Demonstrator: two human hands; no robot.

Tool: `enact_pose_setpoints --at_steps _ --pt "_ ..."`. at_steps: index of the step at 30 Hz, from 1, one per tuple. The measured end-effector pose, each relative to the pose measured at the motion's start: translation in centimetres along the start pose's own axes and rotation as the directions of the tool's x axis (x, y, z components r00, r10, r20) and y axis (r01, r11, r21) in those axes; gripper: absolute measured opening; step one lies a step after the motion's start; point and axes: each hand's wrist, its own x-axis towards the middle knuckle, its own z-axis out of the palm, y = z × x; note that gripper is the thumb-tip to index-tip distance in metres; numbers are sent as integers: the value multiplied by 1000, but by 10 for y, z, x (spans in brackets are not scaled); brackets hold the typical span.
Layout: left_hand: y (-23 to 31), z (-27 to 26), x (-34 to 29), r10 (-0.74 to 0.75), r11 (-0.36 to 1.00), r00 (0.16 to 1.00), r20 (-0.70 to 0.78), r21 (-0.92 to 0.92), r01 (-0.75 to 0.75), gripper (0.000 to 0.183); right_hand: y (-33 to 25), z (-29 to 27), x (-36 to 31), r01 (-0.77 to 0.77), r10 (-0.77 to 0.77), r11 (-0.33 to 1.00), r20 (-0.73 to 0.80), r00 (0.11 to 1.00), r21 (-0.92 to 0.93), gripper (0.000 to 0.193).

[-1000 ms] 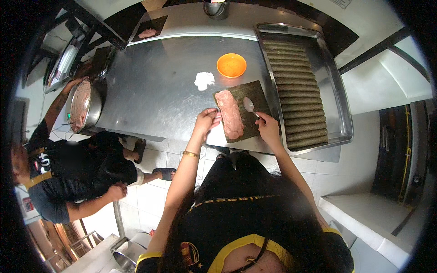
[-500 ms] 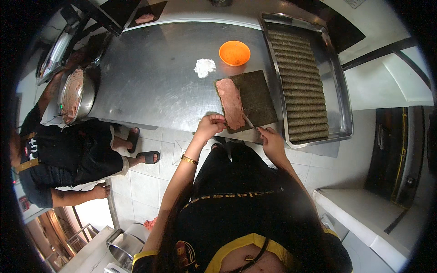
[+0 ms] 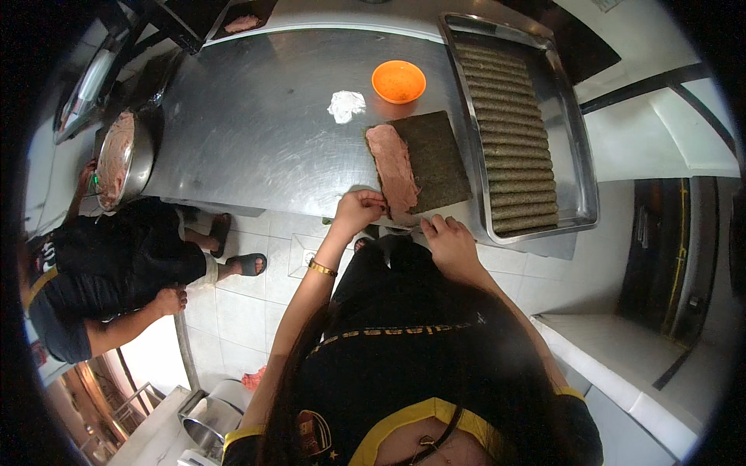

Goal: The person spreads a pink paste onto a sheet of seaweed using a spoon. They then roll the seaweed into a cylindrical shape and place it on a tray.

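Seaweed sheet lies at the steel table's near edge, pink meat paste along its left side. Left hand pinches the near corner; right hand rests open-fingered beside it. Beyond, orange bowl, tray of rolls.

The left hand covers the near end of the meat strip, so its grip there cannot be told. The right hand's fingertips hide the near edge of the seaweed sheet. The co-worker is cut off at the left rim. The white lump is too small to identify.
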Motion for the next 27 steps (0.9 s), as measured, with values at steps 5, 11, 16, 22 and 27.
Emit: enact_pose_setpoints --at_steps 5,11,16,22,27 --pt "2 1 -2 -8 1000 999 -32 25 9 23 17 -18 -4 -7 8 993 -8 1000 121 29" --pt "-11 2 5 75 989 996 -54 129 -68 20 23 -13 7 -62 63 997 41 997 -40 34" --pt "-7 4 1 108 980 990 -89 177 -91 18 24 -23 -1 5 1 999 115 993 -47 33" --pt "-2 9 -2 118 970 983 -138 227 -85 19 28 -28 14 31 -30 998 11 999 -49 30" --pt "-5 9 -2 133 966 979 -153 240 -93 20 20 -16 16 67 -63 991 39 997 -117 36"
